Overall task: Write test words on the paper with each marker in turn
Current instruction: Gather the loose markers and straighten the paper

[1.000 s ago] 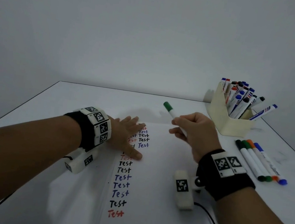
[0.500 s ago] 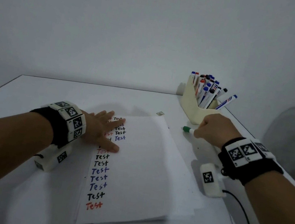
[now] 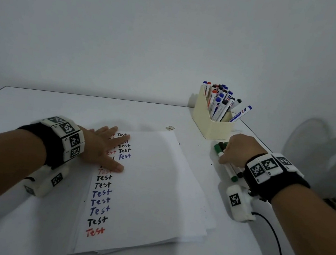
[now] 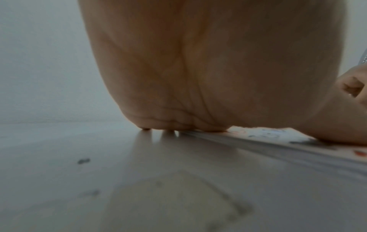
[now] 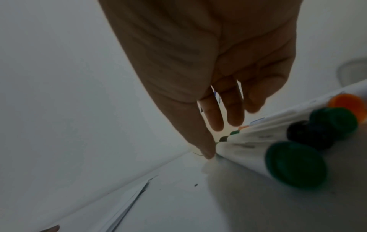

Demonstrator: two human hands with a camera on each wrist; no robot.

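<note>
A stack of white paper (image 3: 154, 190) lies mid-table with a column of "Test" words in black, blue and red down its left side. My left hand (image 3: 104, 146) presses flat on the paper's upper left, fingers straight; in the left wrist view the palm (image 4: 198, 70) rests on the sheet edge (image 4: 278, 141). My right hand (image 3: 237, 150) hovers over a row of capped markers right of the paper. Its fingers hang loose (image 5: 218, 94) and the thumb tip touches the nearest green marker (image 5: 258, 157) (image 3: 227, 168), which lies on the table beside a black (image 5: 309, 135), a second green (image 5: 333, 120) and an orange one (image 5: 347, 103).
A cream holder (image 3: 210, 124) with several blue, black and red markers stands at the back right, just beyond my right hand. The table's right edge (image 3: 255, 131) runs close by. A black cable (image 3: 276, 240) trails from my right wrist across the table.
My right hand carried the green marker from above the paper to the right and down, laid it beside the row, and loosened its fingers. My left hand stayed put.
</note>
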